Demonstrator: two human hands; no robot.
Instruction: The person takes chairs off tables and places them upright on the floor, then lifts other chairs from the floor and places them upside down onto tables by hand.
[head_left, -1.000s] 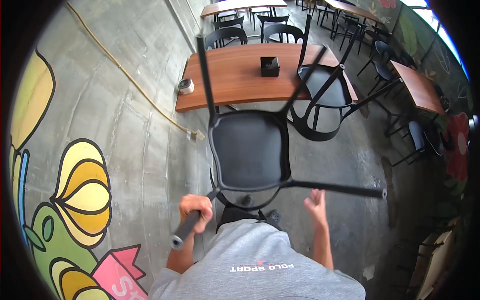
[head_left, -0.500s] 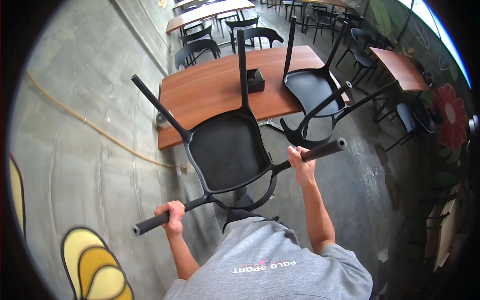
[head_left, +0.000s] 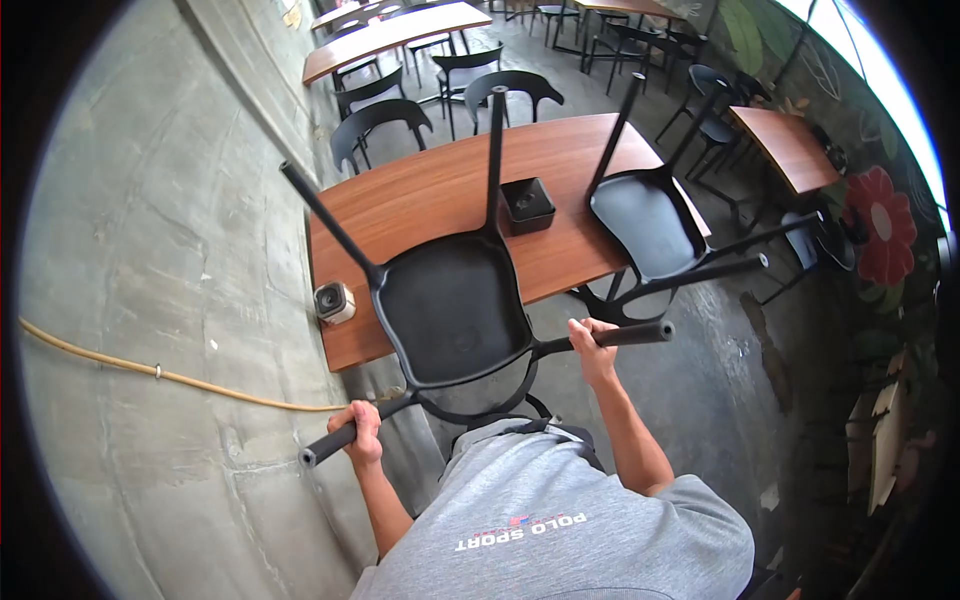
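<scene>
A black chair [head_left: 455, 310] is upside down in front of me, its legs pointing up and its seat overlapping the near edge of the wooden table [head_left: 400, 205]. My left hand [head_left: 357, 430] is wrapped round one near leg. My right hand [head_left: 594, 347] grips the other near leg. The curved backrest hangs below the seat on my side. Whether the seat rests on the tabletop I cannot tell. To the right, a second black chair [head_left: 650, 225] sits upside down with its seat over the same table.
A black box [head_left: 528, 205] and a small light-coloured holder [head_left: 334, 302] stand on the table. Upright black chairs [head_left: 380, 125] are along its far side. A concrete wall [head_left: 150, 250] with a yellow hose [head_left: 200, 382] rises at left. Another table [head_left: 790, 145] is at right.
My view has shifted, and the table now appears closer. The chair in my hands has moved forward, further over the table, with both hands still on its legs.
</scene>
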